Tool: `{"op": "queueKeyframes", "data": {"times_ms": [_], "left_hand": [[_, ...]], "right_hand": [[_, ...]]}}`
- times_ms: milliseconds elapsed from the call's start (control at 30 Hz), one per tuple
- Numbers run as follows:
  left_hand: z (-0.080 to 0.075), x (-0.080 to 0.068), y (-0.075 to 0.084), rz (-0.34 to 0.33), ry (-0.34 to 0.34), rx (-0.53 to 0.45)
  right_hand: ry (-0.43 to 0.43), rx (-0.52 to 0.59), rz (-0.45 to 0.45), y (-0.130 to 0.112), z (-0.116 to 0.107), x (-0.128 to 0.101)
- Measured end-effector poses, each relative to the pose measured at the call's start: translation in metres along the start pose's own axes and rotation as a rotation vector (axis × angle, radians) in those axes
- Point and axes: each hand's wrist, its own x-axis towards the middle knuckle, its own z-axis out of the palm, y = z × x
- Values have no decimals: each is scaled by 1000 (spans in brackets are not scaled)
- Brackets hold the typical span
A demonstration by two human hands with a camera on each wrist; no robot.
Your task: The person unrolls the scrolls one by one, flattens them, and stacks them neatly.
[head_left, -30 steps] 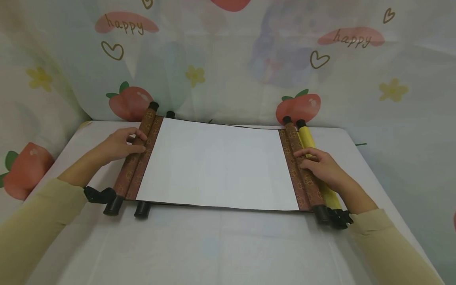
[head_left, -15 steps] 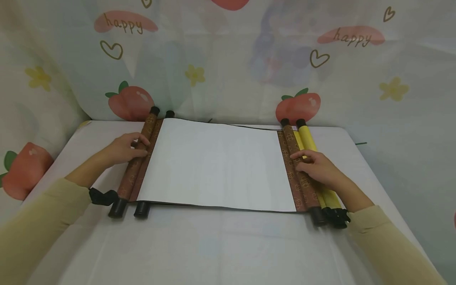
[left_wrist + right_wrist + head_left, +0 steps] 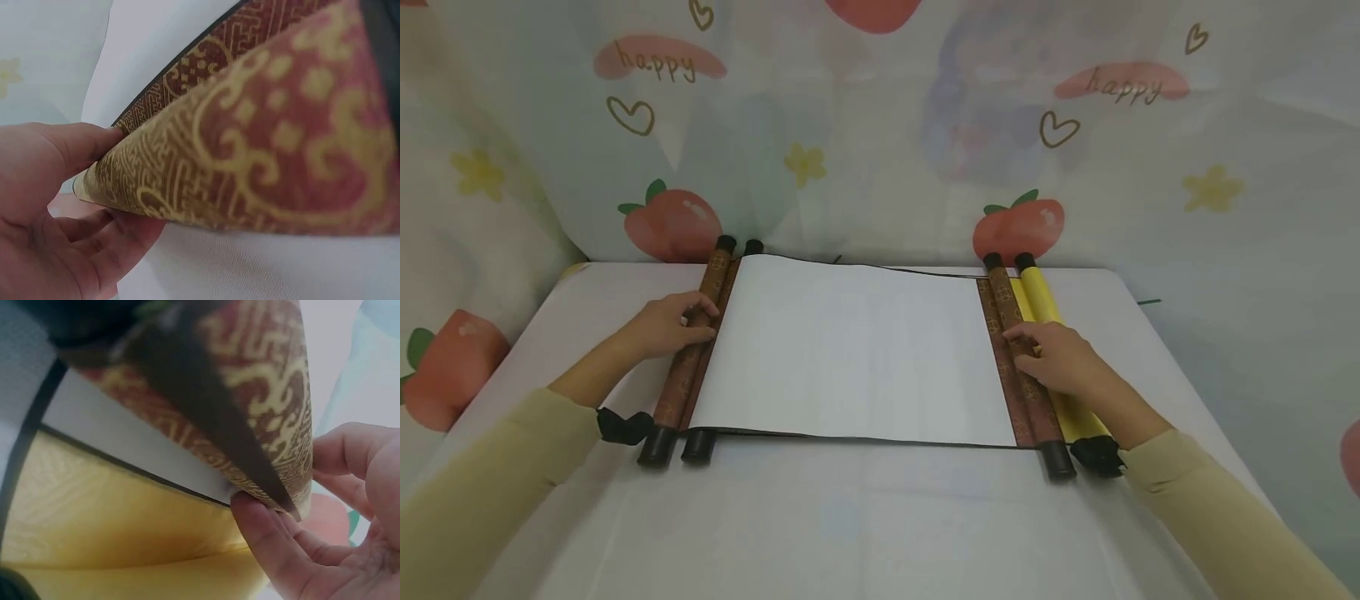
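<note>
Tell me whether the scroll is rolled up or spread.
Mostly spread: the scroll's white sheet lies flat between brown rolls under the left hand and right hand.

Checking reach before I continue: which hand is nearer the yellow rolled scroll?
Right. The right hand rests against the yellow rolled scroll; the left hand is across the white sheet.

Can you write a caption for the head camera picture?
Two hands, left hand and right hand, hold a scroll's brown rolled ends.
</note>
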Motion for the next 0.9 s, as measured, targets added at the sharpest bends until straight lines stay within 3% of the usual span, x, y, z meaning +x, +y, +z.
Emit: {"op": "queueKeyframes", "data": {"times_ms": [233,467,667,833,900], "left_hand": [[-2,0,-5,-20,49,-28],[-7,0,-6,-30,60,-48],[3,-2,-7,-19,53,-52],[10,-12,1,30,75,25],[9,-20,10,12,88,80]], "right_hand": [[28,91,97,6,4,4],[54,84,73,8,2,9],[23,50,78,4,-2,6],[-7,51,88,1,-11,-5],[5,80,83,-1,-16,-13]]}}
